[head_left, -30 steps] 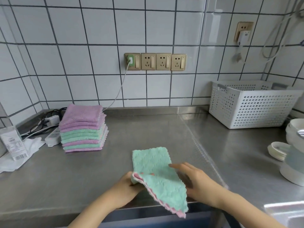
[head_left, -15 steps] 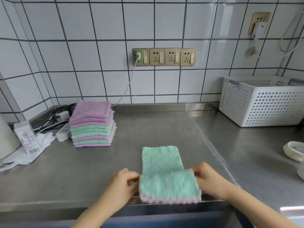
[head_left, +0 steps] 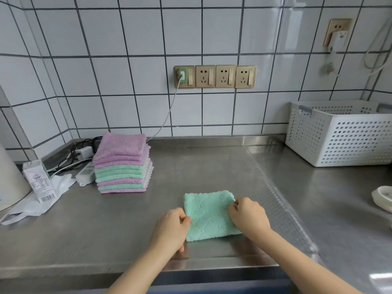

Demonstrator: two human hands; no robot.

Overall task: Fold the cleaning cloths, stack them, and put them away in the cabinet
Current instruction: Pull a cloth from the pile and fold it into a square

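White tiles with dark grout back a steel bench (head_left: 212, 170), and on it, between the two hands, lies a folded green cloth (head_left: 209, 215), flat on the steel. Left hand (head_left: 169, 229) pinches the cloth's left edge, its fingers (head_left: 186, 220) curled onto it. Right hand (head_left: 248, 216) grips the right edge near the far corner, fingers (head_left: 234, 205) bent over the fabric. Beyond the left hand and further left stands a stack of folded cloths (head_left: 122, 164), pink and green, well apart from the fingers. Beyond the right hand, against the wall, sits a white perforated basket (head_left: 341, 134).
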